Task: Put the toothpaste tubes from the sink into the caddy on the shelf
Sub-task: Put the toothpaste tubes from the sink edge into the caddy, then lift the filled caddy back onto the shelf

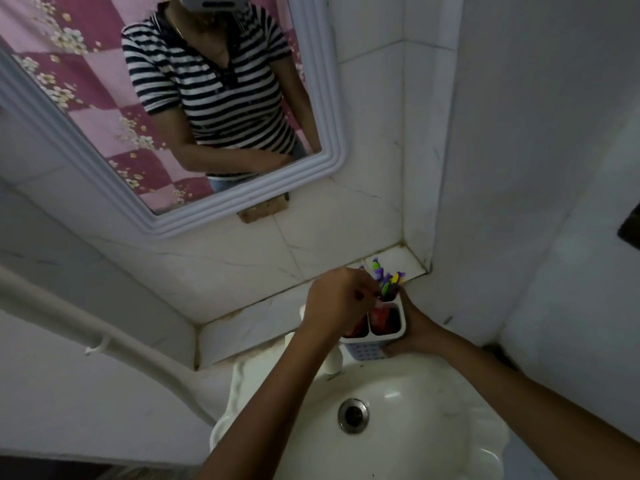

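Toothpaste tubes [381, 318] upright in caddy [377, 336], right hand [412, 327] gripping caddy

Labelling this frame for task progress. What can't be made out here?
Head view only:
- Left hand covers the caddy's left compartment; whether its fingers are pinching anything is hidden.
- Red items in the caddy: dark and blurred, can't confirm they are toothpaste tubes, nor count them.
- Right hand: fingers wrap behind the caddy, contact partly hidden.
- Sink near rim: cut off by the bottom edge and both forearms.
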